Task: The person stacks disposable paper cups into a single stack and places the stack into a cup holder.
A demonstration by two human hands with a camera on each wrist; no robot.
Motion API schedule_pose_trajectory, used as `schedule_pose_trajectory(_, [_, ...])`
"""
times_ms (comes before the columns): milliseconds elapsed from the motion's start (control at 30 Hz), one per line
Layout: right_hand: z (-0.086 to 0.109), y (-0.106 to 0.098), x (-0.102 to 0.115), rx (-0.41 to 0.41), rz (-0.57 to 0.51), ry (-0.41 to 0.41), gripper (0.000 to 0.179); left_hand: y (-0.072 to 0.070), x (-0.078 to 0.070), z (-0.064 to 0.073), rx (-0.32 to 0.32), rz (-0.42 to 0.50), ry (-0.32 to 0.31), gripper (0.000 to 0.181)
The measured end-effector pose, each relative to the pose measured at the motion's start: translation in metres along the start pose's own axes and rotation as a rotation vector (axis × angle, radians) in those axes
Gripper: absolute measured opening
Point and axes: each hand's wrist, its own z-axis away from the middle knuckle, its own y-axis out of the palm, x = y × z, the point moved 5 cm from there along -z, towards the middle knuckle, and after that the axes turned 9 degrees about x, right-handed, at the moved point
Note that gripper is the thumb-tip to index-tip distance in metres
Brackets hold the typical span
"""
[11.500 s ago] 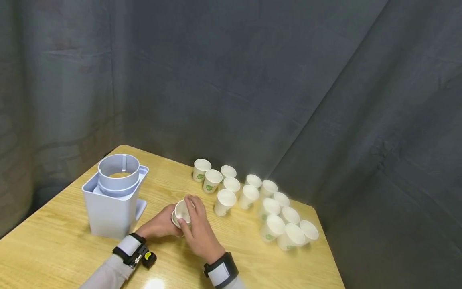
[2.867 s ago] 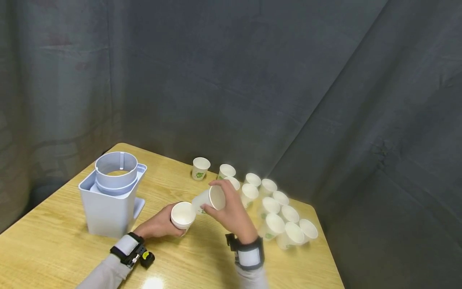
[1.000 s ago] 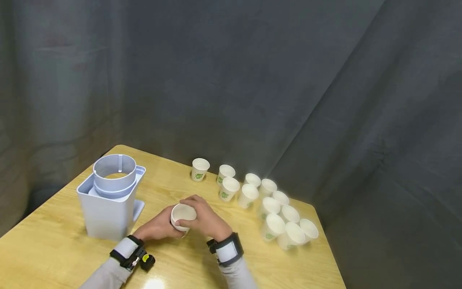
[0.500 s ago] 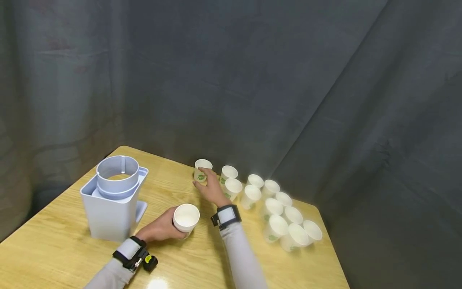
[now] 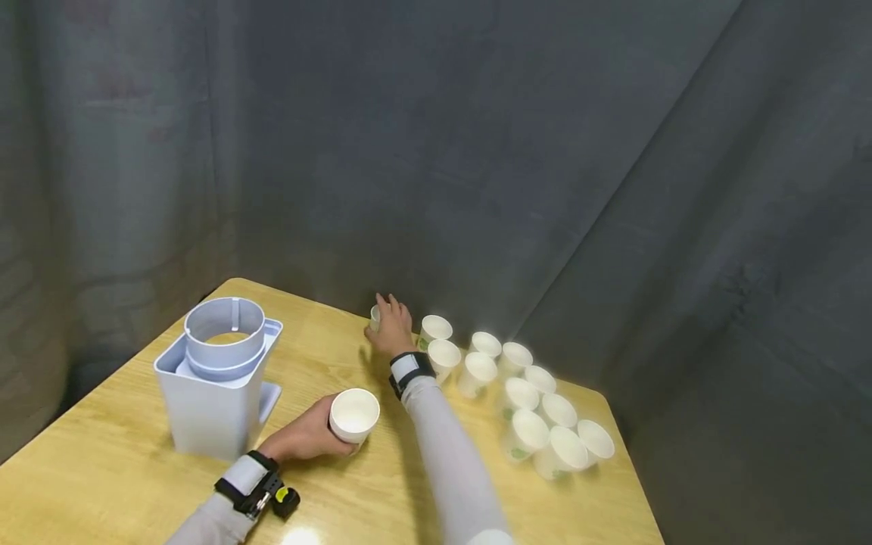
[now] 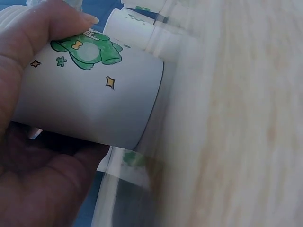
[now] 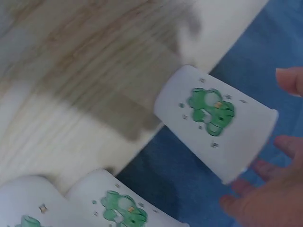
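A: Hands first. Your left hand (image 5: 312, 433) grips a stack of white paper cups (image 5: 354, 416), thumb and fingers curled round it, mouth facing up. A green bear print shows on its wall in the left wrist view.

B: Your right hand (image 5: 393, 329): fingers spread, thumb apart, at the rim of a bear-print cup (image 7: 218, 125). Contact with that rim: cannot tell.

A: Edges. That cup stands beyond your left hand, close to the far edge of the wooden table (image 5: 306, 333). The grey curtain (image 5: 477, 151) hangs just past your right fingertips.

B: Right side is tight. A cluster of upright paper cups (image 5: 521, 395) begins just beside your right wrist and runs toward the table's right edge.

A: Left side: a pale lavender container (image 5: 207, 412) with a round collar (image 5: 225, 352) on top stands near your left hand, on its outer side.

B: Room to move: a strip of wood between your two hands, and a wider stretch from the container across to your right hand.
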Motion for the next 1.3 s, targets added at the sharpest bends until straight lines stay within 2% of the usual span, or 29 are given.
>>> schedule_pose_trajectory(167, [-0.005, 0.016, -0.008, 0.033, 0.038, 0.050, 0.075, 0.003, 0.000, 0.000, 0.016, 0.015, -0.004, 0.070])
schedule_pose_trajectory(267, [-0.006, 0.020, -0.012, 0.020, 0.041, 0.061, 0.072, 0.004, -0.001, 0.000, 0.022, 0.024, 0.000, 0.070])
schedule_pose_trajectory(533, [-0.001, 0.014, -0.011, -0.036, 0.033, 0.055, 0.050, 0.004, -0.001, -0.003, 0.023, 0.030, 0.009, 0.070])
schedule_pose_trajectory(633, [0.004, 0.013, -0.012, -0.062, 0.010, 0.058, 0.047, 0.004, -0.001, -0.004, 0.023, 0.033, 0.007, 0.070])
schedule_pose_trajectory(733, [0.011, 0.014, -0.013, -0.088, 0.007, 0.050, 0.047, 0.004, 0.000, -0.005, 0.024, 0.030, 0.010, 0.070])
schedule_pose_trajectory(933, [0.032, 0.016, -0.014, -0.148, -0.019, -0.014, 0.045, 0.001, 0.003, -0.006, 0.021, 0.020, 0.013, 0.072])
schedule_pose_trajectory(1300, [0.078, 0.014, -0.018, -0.181, -0.080, -0.045, 0.045, -0.008, 0.006, -0.007, 0.016, 0.004, -0.014, 0.075])
